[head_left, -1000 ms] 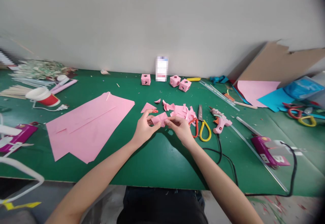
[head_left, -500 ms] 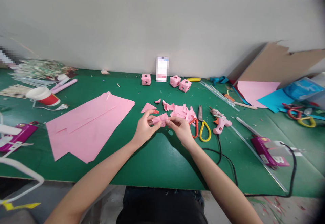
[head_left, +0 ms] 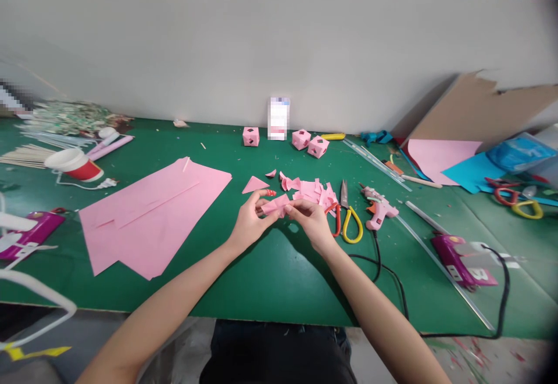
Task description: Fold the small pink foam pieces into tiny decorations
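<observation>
Between my two hands is a small folded piece of pink paper [head_left: 275, 204]. My left hand [head_left: 251, 216] pinches its left part, and my right hand [head_left: 308, 218] grips the right end with thumb and fingers. Just beyond lie pink paper scraps [head_left: 311, 192] and a pink triangle [head_left: 255, 185]. Scissors [head_left: 349, 215] with one red and one yellow handle rest right of my right hand. Farther back stand pink paper cubes with cut-out holes, one cube [head_left: 250, 136] on the left and two on the right. Fingers hide part of the folded paper.
Large pink sheets [head_left: 152, 221] lie at left, near a paper cup [head_left: 74, 164]. On the right are a pink glue gun [head_left: 378, 210] with a black cord, clear glue sticks [head_left: 440, 262] and a purple power strip [head_left: 462, 262]. A phone [head_left: 278, 118] leans on the wall.
The folded paper has tilted slightly between my fingers. Both hands stay in nearly the same place, and the things on the table have not moved.
</observation>
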Motion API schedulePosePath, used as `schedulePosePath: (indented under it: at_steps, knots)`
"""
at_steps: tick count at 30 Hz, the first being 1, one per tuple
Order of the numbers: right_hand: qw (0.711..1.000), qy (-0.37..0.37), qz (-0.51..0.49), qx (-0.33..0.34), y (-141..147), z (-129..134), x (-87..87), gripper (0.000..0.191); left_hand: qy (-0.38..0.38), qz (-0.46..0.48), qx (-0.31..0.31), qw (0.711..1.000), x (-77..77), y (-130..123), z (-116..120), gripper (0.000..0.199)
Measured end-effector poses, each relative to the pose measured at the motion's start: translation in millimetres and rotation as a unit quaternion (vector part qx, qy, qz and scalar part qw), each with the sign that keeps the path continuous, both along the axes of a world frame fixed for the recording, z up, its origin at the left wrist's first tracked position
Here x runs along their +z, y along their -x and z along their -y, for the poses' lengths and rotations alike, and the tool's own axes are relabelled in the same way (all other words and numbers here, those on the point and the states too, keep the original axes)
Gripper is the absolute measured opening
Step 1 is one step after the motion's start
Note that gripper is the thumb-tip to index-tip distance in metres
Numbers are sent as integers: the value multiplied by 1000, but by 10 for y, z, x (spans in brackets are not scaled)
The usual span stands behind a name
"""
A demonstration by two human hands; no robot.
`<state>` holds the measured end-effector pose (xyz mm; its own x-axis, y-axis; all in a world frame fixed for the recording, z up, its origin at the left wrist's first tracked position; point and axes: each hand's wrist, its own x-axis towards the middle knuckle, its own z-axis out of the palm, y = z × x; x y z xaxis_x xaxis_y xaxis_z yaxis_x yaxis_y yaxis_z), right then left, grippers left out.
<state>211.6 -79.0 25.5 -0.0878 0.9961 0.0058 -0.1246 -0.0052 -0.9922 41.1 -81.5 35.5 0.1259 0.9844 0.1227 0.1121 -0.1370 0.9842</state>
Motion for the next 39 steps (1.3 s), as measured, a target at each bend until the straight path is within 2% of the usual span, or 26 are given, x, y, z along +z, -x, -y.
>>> schedulePosePath:
  at_steps: [16,24,31,35,39]
  knots:
    - [1000,13,9,-14,-6,7,10,33,21,35,8,999,-19,1,-17,44]
    - [1000,3,12,4,-4,-2,11,36,32,50,5,998,-22,-11,-29,45]
    - [999,12,26,25,-21,10,94,38,42,76,-6,996,42,-32,17,57]
    - [997,-22,68,33,-47,18,98,39,60,92,-12,994,75,-47,53,58]
    - [996,-44,67,34,-68,16,72,37,71,93,-19,993,76,-52,59,53]
